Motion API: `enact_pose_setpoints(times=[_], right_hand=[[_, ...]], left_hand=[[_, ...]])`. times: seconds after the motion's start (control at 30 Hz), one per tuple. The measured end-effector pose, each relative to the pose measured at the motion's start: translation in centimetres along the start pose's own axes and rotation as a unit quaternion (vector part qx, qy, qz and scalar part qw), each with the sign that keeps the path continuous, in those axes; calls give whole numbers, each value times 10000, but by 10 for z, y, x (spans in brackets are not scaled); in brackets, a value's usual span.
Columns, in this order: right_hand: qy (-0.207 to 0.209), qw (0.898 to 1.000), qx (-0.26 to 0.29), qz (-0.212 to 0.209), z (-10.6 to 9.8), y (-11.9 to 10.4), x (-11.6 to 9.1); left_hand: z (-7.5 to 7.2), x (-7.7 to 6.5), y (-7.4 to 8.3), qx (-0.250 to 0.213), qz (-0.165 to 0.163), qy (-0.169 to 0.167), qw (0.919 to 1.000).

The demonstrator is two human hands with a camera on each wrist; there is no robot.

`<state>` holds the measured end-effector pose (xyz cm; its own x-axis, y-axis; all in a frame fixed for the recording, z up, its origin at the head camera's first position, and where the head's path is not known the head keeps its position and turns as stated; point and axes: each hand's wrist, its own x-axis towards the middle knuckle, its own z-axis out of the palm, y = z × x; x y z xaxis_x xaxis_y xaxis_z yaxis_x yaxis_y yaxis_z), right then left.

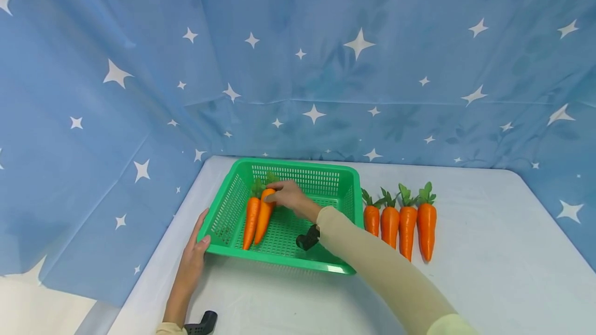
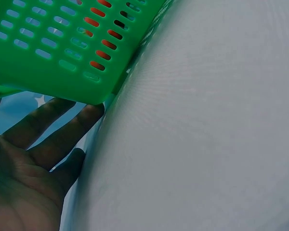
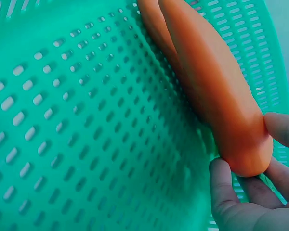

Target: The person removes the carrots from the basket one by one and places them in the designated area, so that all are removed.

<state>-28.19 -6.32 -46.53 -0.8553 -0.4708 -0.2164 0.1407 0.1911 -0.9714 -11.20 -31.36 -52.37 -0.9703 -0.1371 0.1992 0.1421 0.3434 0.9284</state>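
The right hand (image 1: 289, 195) pinches a carrot (image 1: 263, 218) near its broad far end, the thumb on one side and fingertips on the other, leaving just the carrot's thickness between them. This carrot is smooth and orange, with a soft sheen along its side; its thick end is rounded, and the body narrows steadily to a slim tip pointing near. Green leaves show at its far end, partly hidden by the hand. It lies inside the left part of a green basket (image 1: 274, 259) with slotted walls, just right of a second carrot (image 1: 251, 223), slimmer-looking and also leafy at the far end. The left hand (image 1: 191, 262) rests against the basket's near left corner, its fingers fairly straight and spread, touching the outside. Right of the basket, four leafy carrots (image 1: 427, 229) lie in a row on a white table (image 1: 493, 237).
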Motion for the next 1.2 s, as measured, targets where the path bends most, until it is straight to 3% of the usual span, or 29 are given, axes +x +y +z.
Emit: enact_pose_setpoints(times=[0.97, 1.2], right_hand=[[-279, 9975, 608, -230, -35, -37, -20], [-160, 9976, 642, -223, -49, -45, -31]], left_hand=[[-2, 3, -2, 18, 115, -12, 9999], [-1, 1, -1, -99, 48, -21, 9999]])
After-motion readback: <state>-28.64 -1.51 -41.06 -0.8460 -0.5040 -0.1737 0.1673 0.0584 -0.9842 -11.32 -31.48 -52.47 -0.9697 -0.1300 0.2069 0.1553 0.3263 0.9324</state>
